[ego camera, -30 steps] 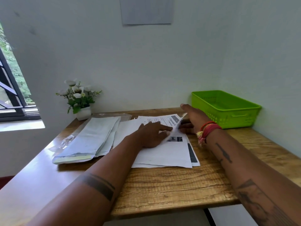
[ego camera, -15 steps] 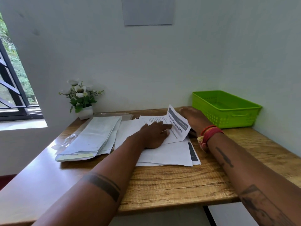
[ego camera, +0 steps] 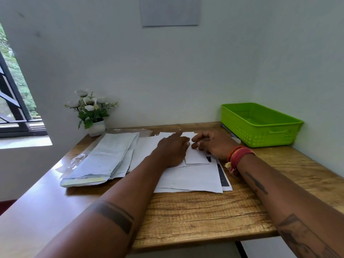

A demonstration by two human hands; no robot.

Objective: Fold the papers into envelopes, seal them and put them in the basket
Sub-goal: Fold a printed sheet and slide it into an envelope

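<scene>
A stack of white printed papers (ego camera: 191, 179) lies in the middle of the wooden table (ego camera: 195, 216). Its top sheet (ego camera: 197, 157) is folded over, blank side up. My left hand (ego camera: 173, 151) lies flat on the sheet's left part, index finger stretched toward the far edge. My right hand (ego camera: 214, 144) rests on the fold from the right with bent fingers, fingertips close to the left hand. A pile of pale envelopes (ego camera: 106, 157) sits left of the papers. The green plastic basket (ego camera: 260, 135) stands at the back right corner; nothing shows in the part of its inside that I see.
A small white pot of artificial flowers (ego camera: 91, 112) stands at the back left. Clear plastic wrapping (ego camera: 78, 161) lies under and beside the envelopes. Walls close off the back and right sides. A window opens on the left.
The lifted flap of the top sheet has come down flat, printed side hidden. My right hand moved from behind the flap onto it, and my left hand shifted slightly further back.
</scene>
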